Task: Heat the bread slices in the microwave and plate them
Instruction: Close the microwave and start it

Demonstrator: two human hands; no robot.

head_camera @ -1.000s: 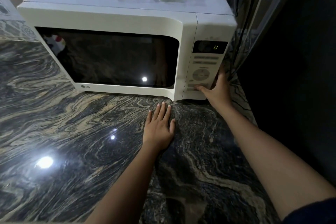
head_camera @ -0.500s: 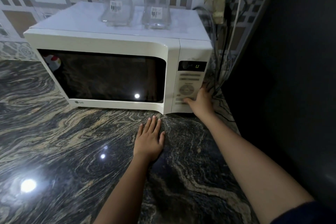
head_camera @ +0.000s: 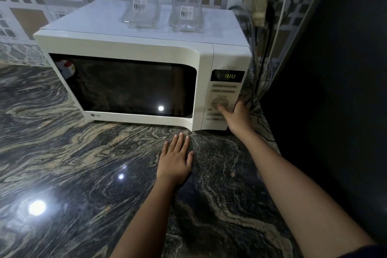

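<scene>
A white microwave [head_camera: 134, 48] stands on the dark marbled counter [head_camera: 62, 174] with its door closed and its window dark. Nothing inside it can be made out, and no bread or plate is in view. My right hand [head_camera: 236, 117] rests against the control panel [head_camera: 223, 100], thumb pressing the lower edge of the round dial, fingers wrapped around the microwave's right side. The green display [head_camera: 230, 75] reads 1:00. My left hand [head_camera: 175, 159] lies flat on the counter just in front of the microwave, fingers straight.
Two clear glass containers [head_camera: 140, 4] [head_camera: 186, 6] with barcode labels stand upside down on the microwave's top. Cables [head_camera: 270, 33] hang by the tiled wall behind its right side. A dark wall [head_camera: 335, 90] closes off the right.
My right thumb moved up from the lower buttons to the round dial, and the display went from 0 to 1:00. My left hand stayed flat on the counter.
</scene>
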